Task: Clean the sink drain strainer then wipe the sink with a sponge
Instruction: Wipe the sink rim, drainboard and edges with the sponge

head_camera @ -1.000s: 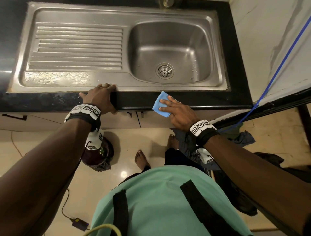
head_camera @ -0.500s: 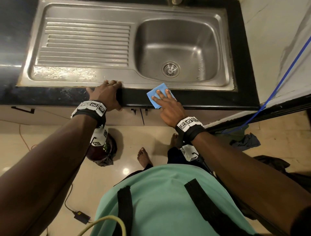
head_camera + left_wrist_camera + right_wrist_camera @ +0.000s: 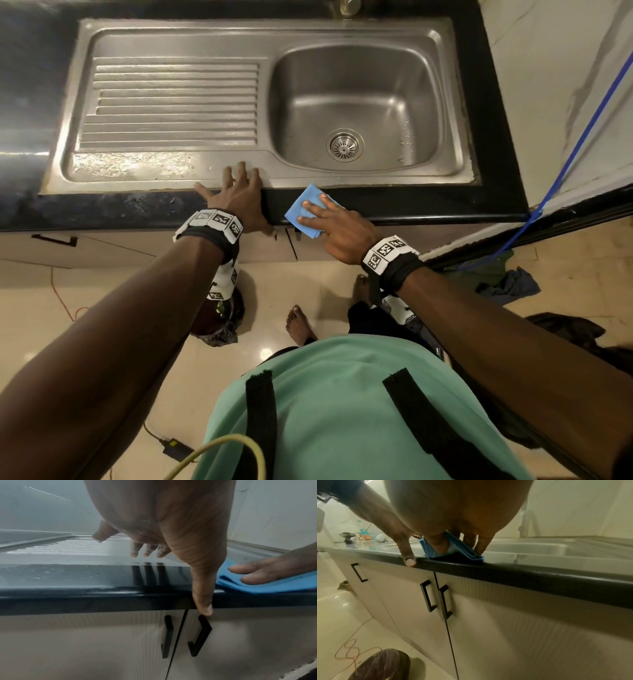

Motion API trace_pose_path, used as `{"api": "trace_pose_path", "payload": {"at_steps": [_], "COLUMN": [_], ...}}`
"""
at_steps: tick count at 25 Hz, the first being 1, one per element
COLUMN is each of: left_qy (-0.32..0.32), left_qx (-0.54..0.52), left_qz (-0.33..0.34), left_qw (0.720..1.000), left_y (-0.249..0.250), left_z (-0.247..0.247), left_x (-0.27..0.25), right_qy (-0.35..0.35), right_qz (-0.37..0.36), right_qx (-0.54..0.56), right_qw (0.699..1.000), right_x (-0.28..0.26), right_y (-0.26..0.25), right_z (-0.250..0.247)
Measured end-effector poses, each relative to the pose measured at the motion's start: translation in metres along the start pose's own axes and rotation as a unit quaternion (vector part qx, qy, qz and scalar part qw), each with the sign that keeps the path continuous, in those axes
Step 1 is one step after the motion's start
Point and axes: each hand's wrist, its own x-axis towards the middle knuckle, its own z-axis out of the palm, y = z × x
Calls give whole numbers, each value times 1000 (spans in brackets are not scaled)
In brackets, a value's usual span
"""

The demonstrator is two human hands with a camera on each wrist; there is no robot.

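My right hand (image 3: 337,229) presses blue sponge (image 3: 306,209) flat on tabletop (image 3: 428,205) edge, fingers straight; left hand (image 3: 239,198) splayed open on sink (image 3: 164,178) rim; strainer (image 3: 344,145) in basin.

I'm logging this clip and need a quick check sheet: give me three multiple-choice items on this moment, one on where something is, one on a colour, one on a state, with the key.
1. Where does the folded cloth lie?
A. in the sink basin
B. on the black counter edge in front of the sink
C. on the floor

2. What colour is the cloth?
A. yellow
B. white
C. blue

3. How is the left hand?
A. fingers spread, resting on the sink's front rim
B. curled round the drain strainer
C. pulling a cabinet handle

Key:
1 B: the cloth lies on the black counter edge under the right hand, outside the basin.
2 C: it is blue in all three views.
3 A: the left hand lies spread at the rim, while the drain strainer sits untouched in the basin.
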Motion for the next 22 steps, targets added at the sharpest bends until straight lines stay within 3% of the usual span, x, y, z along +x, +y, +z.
{"api": "trace_pose_path", "payload": {"at_steps": [5,14,22], "left_qy": [65,52,45], "left_qx": [38,-4,-27], "left_qz": [56,23,13], "left_qw": [996,998,999], "left_y": [18,24,24], "left_z": [-1,-4,1], "left_x": [3,6,4], "right_qy": [30,38,28], "right_qz": [19,36,86], "right_qx": [28,9,27], "right_qw": [999,999,996], "right_x": [0,62,87], "right_y": [-3,-7,-15], "right_z": [3,7,-30]}}
